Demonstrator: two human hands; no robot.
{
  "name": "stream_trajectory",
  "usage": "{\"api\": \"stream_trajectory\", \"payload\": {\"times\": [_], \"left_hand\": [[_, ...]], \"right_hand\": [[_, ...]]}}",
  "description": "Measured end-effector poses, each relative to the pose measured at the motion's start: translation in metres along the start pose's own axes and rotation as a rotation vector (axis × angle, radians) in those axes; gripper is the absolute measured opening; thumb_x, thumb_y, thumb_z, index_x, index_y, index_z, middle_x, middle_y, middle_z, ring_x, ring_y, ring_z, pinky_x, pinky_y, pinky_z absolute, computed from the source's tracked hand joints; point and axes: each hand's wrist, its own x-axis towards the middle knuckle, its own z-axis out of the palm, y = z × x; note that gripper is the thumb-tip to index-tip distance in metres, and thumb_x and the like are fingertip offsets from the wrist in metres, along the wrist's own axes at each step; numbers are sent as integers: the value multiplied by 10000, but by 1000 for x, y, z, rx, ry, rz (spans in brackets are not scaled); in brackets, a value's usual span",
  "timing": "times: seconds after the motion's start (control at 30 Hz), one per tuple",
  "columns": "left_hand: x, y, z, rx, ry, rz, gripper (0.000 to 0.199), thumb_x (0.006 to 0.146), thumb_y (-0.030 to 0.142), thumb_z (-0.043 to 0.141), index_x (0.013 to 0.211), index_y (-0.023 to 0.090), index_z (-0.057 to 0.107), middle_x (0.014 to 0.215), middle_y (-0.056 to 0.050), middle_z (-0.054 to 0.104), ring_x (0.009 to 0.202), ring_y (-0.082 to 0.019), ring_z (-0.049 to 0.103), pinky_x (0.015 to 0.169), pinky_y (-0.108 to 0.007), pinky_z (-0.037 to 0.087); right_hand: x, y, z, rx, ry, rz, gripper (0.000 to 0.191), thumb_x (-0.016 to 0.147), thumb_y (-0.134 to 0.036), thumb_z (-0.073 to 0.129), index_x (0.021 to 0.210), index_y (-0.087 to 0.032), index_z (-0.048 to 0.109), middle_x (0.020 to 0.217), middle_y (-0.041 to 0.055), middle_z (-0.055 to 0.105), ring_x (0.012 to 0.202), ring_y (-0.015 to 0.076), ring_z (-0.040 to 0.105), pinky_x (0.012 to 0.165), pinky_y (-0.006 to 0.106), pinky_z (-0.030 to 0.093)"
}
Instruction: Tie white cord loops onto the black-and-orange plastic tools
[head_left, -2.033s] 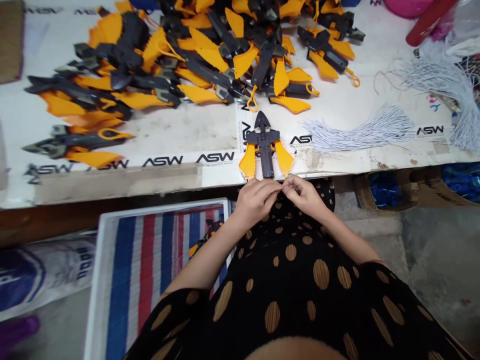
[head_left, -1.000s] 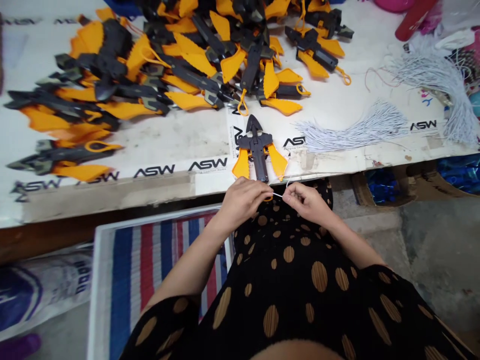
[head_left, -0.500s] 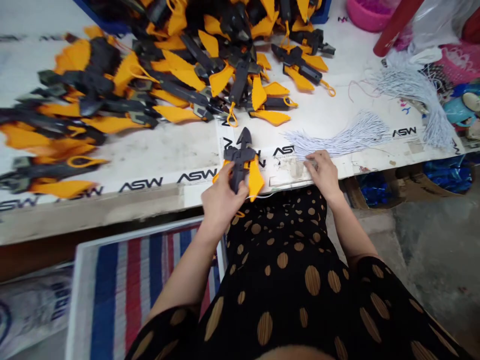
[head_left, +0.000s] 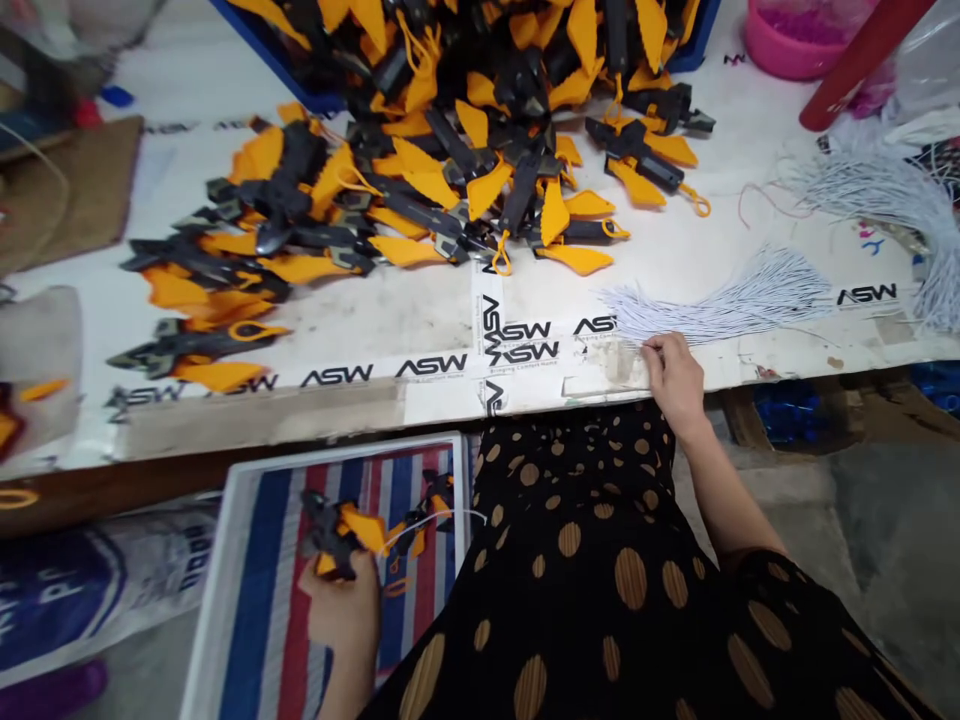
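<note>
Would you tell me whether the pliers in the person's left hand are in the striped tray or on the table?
Over the striped tray: the left hand grips the pliers below the table edge.

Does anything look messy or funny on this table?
Yes. The pliers are heaped over the rim of the blue tray and sprawl across the table, like a spill. A loose pinkish thread also curls away by itself near the white cords.
</note>
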Motion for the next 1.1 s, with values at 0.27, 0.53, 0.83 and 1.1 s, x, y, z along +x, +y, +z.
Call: {"api": "stream_trajectory", "payload": {"times": [0.27, 0.53, 0.83, 1.1], "left_hand": [[75, 122, -18, -291, 339, 555, 576, 854, 466, 582, 1391, 627, 449, 1343, 5, 621, 1326, -440, 542, 1029, -762, 468], [147, 448, -2, -182, -84, 1403, 565, 938, 595, 548, 1426, 310, 543, 1598, -82, 431, 1486, -365, 353, 1224, -614, 275], [187, 590, 59, 40, -151, 1140, 630, 983, 650, 338, 1402, 267, 612, 1584, -96, 458, 1547, -425, 153, 1200, -738, -48], [171, 500, 43, -91, -83, 1007, 595, 961, 645, 378, 1332, 269, 651, 1510, -100, 540, 1519, -445, 212, 1182, -766, -22]], "right_hand": [[-2, 3, 3, 47, 97, -46, 216, 1032, -367, 497, 1047, -248, 677, 1057, 72, 659, 920, 206, 662, 766, 327, 551], [-3, 2, 3, 116, 176, -43, 180, 1027, -352, 506, 1006, -256, 656, 1018, 60, 652, 967, 207, 648, 815, 348, 555], [-5, 5, 1, 78, 150, -73, 151, 1022, -307, 528, 1000, -244, 664, 986, 49, 679, 927, 193, 665, 787, 328, 537], [-6, 5, 3, 74, 145, -75, 172, 1021, -320, 527, 1002, -244, 680, 981, 55, 694, 916, 197, 673, 778, 325, 544]]}}
